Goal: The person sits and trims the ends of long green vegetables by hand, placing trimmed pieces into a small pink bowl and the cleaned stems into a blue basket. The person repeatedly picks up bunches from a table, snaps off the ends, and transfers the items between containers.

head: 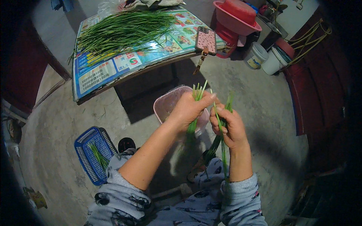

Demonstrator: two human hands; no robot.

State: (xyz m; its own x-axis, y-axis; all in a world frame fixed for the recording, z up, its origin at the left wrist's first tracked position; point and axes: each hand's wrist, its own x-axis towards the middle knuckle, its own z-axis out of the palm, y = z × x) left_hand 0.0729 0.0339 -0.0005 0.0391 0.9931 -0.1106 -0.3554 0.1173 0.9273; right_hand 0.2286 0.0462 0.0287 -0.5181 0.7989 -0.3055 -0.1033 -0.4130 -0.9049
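Stalks of garlic chives (198, 89) stick up out of my left hand (188, 107), their pale ends on top and their leaves hanging below. My right hand (230, 125) grips another bunch of chives (229, 103), and a single stalk (219, 121) runs down across its fingers. The two hands are close together, thumbs near each other. Underneath them on the floor stands a pink bin (157, 104) lined with clear plastic, partly hidden by my left hand. A large heap of chives (124, 31) lies on the table (158, 58).
A blue plastic basket (80, 154) with some chives (97, 154) stands on the floor at left. A phone in a pink spotted case (206, 41) lies at the table's right edge. Red basins (237, 17) and white buckets (256, 53) stand beyond it.
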